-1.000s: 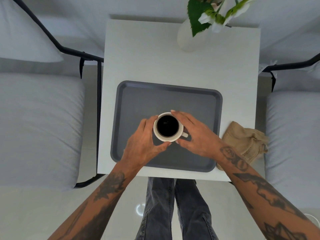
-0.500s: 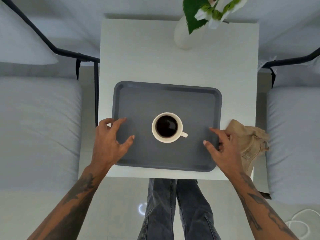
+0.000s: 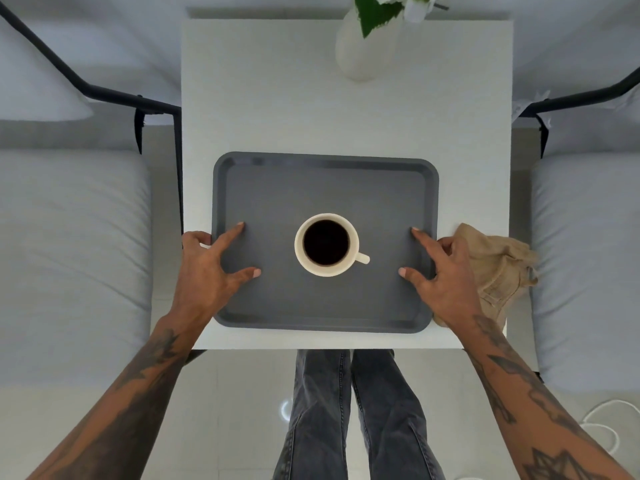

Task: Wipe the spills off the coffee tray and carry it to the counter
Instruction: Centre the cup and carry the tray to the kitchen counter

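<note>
A dark grey coffee tray (image 3: 311, 188) lies on the near half of a small white table (image 3: 277, 98). A cream cup (image 3: 325, 244) full of black coffee stands in the tray's middle, handle pointing right. My left hand (image 3: 204, 271) clasps the tray's left rim, thumb and forefinger spread on the tray floor, the other fingers curled over the outside edge. My right hand (image 3: 450, 275) holds the right rim the same way. A crumpled tan cloth (image 3: 502, 265) lies on the table just right of the tray, partly under my right wrist. No spill shows on the tray.
A white vase (image 3: 363, 46) with green leaves stands at the table's far edge. Grey cushioned seats with black metal frames flank the table, one on the left (image 3: 69, 254) and one on the right (image 3: 588, 254). A white cable (image 3: 602, 427) lies on the floor at the right.
Both hands left the cup and moved apart to the tray's left and right rims, where they have closed on the edges. The cup stays in the middle.
</note>
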The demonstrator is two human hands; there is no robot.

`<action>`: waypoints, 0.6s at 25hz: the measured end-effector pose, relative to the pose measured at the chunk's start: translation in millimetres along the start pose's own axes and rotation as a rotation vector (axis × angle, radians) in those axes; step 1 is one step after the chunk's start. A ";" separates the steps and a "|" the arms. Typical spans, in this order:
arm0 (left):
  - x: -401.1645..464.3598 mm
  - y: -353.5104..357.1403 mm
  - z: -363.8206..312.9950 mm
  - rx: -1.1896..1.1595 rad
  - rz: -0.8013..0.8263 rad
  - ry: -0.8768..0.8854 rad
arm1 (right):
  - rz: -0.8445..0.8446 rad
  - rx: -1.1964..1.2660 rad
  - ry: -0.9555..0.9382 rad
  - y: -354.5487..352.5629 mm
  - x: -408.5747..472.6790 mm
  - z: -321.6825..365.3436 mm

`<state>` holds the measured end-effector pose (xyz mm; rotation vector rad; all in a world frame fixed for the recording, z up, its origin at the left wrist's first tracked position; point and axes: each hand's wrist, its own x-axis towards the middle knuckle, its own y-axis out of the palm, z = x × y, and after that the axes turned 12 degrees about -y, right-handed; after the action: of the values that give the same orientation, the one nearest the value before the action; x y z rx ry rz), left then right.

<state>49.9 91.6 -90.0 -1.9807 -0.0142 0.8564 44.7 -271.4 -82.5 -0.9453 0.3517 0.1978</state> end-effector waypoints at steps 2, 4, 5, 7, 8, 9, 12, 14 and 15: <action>-3.9 -0.8 0.6 -0.015 0.018 -0.005 | 0.007 0.015 -0.016 -3.7 -2.1 0.3; -12.7 -5.5 2.2 -0.038 0.034 -0.026 | 0.022 0.048 -0.024 -11.9 -5.0 3.6; -19.3 -10.4 2.8 -0.064 0.036 -0.034 | 0.026 0.056 -0.042 -18.2 -7.2 6.2; -34.7 -24.8 2.8 -0.125 0.027 -0.023 | 0.022 0.028 -0.110 -34.7 -13.4 14.0; -43.8 -34.3 1.8 -0.154 0.023 -0.012 | 0.014 0.012 -0.144 -44.1 -18.0 19.5; -54.4 -48.2 -1.7 -0.182 0.019 -0.003 | -0.002 0.010 -0.177 -57.4 -23.7 28.2; -91.3 -105.6 -16.7 -0.235 -0.003 0.014 | -0.060 0.021 -0.260 -109.9 -44.1 64.8; -119.6 -152.6 -28.0 -0.256 -0.028 0.037 | -0.087 0.022 -0.312 -151.0 -62.0 97.2; -131.1 -174.5 -33.7 -0.261 -0.034 0.048 | -0.099 0.031 -0.336 -169.5 -69.2 112.3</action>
<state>26.2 118.1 128.1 -2.2374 -0.1381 0.8179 57.6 -277.4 131.8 -0.8783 -0.0014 0.2549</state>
